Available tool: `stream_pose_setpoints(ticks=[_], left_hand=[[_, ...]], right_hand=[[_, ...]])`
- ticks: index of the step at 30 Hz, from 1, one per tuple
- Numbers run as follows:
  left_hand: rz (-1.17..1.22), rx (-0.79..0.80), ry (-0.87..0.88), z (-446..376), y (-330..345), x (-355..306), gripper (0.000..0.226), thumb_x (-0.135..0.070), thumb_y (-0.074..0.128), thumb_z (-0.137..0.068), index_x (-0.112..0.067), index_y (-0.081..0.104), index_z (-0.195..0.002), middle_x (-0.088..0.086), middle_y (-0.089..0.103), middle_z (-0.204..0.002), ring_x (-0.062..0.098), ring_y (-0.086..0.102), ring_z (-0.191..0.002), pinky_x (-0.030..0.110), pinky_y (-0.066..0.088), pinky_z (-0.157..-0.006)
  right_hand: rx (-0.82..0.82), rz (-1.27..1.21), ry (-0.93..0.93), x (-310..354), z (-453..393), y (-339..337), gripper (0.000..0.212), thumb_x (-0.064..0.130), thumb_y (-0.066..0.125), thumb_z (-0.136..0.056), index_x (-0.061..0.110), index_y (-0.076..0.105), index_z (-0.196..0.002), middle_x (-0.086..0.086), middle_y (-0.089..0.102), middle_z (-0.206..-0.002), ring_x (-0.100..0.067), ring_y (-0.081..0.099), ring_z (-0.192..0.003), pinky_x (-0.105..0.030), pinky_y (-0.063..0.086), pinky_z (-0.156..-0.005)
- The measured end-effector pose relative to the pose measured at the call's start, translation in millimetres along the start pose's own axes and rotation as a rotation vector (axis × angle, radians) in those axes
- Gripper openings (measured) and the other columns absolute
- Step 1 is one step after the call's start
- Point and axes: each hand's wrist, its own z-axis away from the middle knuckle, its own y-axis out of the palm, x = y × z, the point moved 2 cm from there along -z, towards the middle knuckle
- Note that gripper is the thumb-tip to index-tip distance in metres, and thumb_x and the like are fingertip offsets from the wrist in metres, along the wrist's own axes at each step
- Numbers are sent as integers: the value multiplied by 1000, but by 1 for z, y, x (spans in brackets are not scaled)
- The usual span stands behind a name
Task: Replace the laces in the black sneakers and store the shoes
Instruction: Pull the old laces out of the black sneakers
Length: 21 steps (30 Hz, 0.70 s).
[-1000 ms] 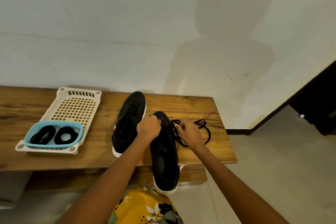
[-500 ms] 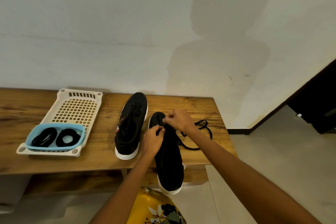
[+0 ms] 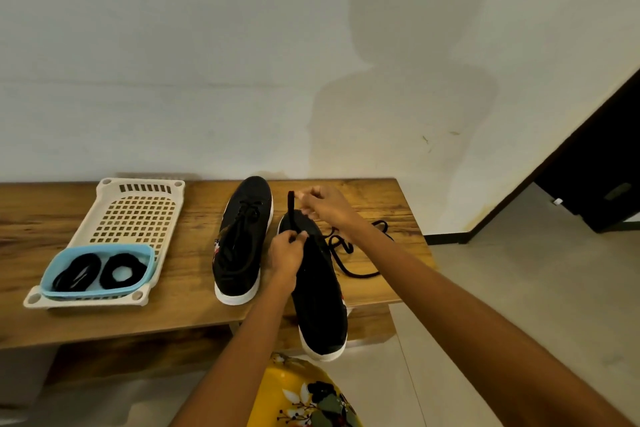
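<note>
Black sneakers, two of them, sit on the wooden bench [image 3: 374, 198]: one laced sneaker [image 3: 242, 239] lies flat, the other sneaker [image 3: 322, 295] overhangs the front edge. Left hand [image 3: 285, 251] and right hand [image 3: 325, 204] both pinch one black lace [image 3: 291, 210] pulled upright. Two coiled laces [image 3: 100, 270] lie in one blue tray [image 3: 145, 253] on a white basket [image 3: 135, 215].

Both forearms reach fwd, bare. Left hand [image 3: 285, 251] low, fingers curled, thumb & fingertips pinching the lace [image 3: 291, 210] – right hand [image 3: 323, 203] higher & farther out, pinching the lace's upper end – wrist bent down
</note>
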Motion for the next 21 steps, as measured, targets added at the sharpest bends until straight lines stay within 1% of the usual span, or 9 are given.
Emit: stream_pose_setpoints(ticks=[2, 4, 7, 11, 14, 16, 17, 19, 21], left_hand=[[182, 23, -98, -4, -5, 1, 24, -26, 46, -98, -5, 55, -89, 5, 48, -74, 16, 47, -67, 31, 38, -64], [301, 36, -152, -8, -11, 2, 21, -25, 44, -99, -9, 55, -93, 3, 51, -80, 15, 50, -74, 33, 40, -73], [316, 85, -136, -11, -14, 4, 22, -26, 44, -99, -8, 56, -97, 6, 56, -91, 19, 54, -87, 35, 43, -81], [264, 162, -86, -2, -12, 5, 24, -25, 43, -99, -9, 58, -107, 5, 60, -101, 17, 57, -94, 27, 46, -79], [349, 280, -110, 1, -4, 7, 23, -15, 46, -98, -13, 51, -120, 11, 58, -117, 24, 57, -107, 31, 48, -85], [311, 321, -88, -1, 3, 10, 21, -13, 55, -93, -16, 57, -114, 12, 50, -131, 28, 52, -117, 39, 46, -97], [252, 331, -66, -1, 7, 11, 20, -16, 59, -91, -18, 62, -110, 10, 45, -135, 27, 49, -120, 39, 43, -102], [136, 283, -27, 0, 12, 9, 18, -23, 62, -89, -14, 67, -105, 8, 44, -135, 25, 47, -122, 35, 41, -102], [76, 198, 11, 1, 12, 7, 15, -25, 62, -89, -13, 69, -94, 9, 54, -128, 24, 52, -118, 32, 43, -97]], right_hand=[[57, 233, -12, -18, 2, -4, 29, 21, 50, -97, 7, 60, -120, -4, 66, -106, -16, 62, -96, -25, 46, -82], [176, 591, -36, -43, 4, 0, 33, 25, 52, -96, 11, 60, -125, -5, 62, -125, -19, 56, -113, -31, 44, -93], [142, 771, -57, -68, 8, 13, 32, 36, 54, -93, 21, 65, -119, -3, 61, -119, -21, 53, -113, -40, 48, -90], [-11, 886, -177, -50, 3, 15, 23, 32, 56, -90, 20, 74, -97, -2, 68, -100, -18, 55, -101, -33, 46, -79], [-51, 719, -170, -20, -2, 6, 19, 28, 60, -85, 19, 75, -79, 3, 67, -71, -10, 55, -67, -26, 41, -63], [-107, 500, -167, 9, -3, -2, 26, 27, 63, -83, 18, 65, -60, 8, 50, -49, -4, 42, -46, -22, 35, -51], [-124, 385, -168, 26, -4, -5, 29, 27, 65, -84, 19, 62, -56, 10, 48, -47, -1, 41, -43, -18, 35, -49], [-144, 122, -174, 60, -4, -9, 18, 26, 67, -84, 16, 71, -70, 10, 61, -63, 3, 54, -60, -12, 41, -59], [-181, -82, -181, 83, -9, -15, 17, 26, 69, -84, 11, 75, -88, 3, 69, -86, -5, 62, -85, -14, 45, -73]])
